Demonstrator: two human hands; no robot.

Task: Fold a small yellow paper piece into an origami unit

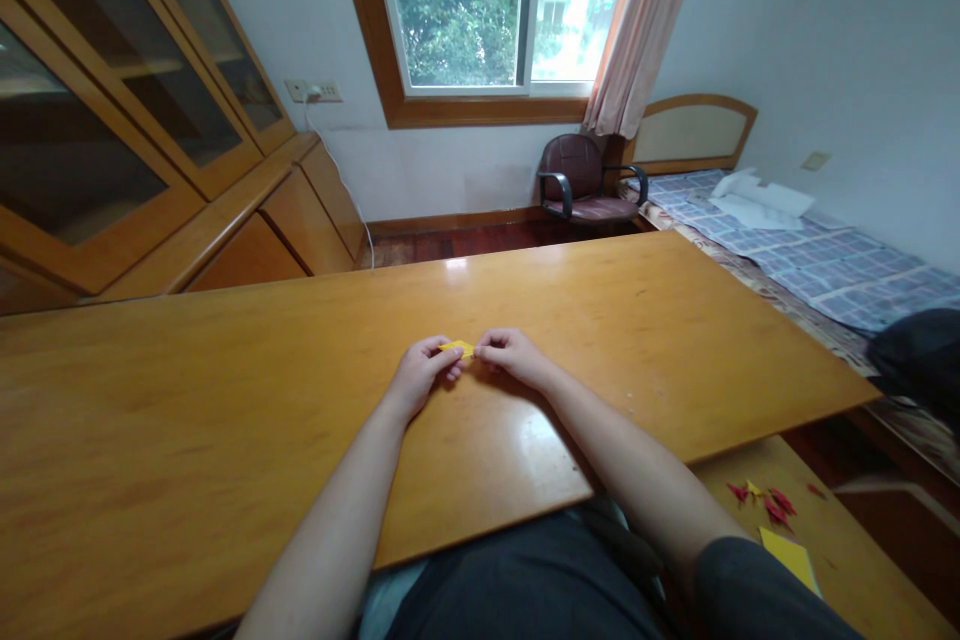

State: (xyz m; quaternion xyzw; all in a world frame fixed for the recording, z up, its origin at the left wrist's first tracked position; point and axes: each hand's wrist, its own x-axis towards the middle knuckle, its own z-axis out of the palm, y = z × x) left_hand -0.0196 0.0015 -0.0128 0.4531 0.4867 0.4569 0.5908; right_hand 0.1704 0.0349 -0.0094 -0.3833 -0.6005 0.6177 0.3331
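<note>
A small piece of folded yellow paper (463, 348) is held just above the wooden table (247, 400), near its middle. My left hand (421, 372) pinches its left side, with the thumb lying on top and fingers underneath. At the paper's right end, my right hand (511, 356) closes its thumb and fingertips on the tip. Both forearms reach in from the bottom of the view. The exact folds are too small to make out.
Lower right, a side surface (847, 550) bears small red folded papers (780, 508), a little yellow one (754, 489) and yellow paper sheets (790, 557). Beyond the table stand an armchair (589, 182), a bed (825, 260) and a glass-fronted cabinet (161, 90).
</note>
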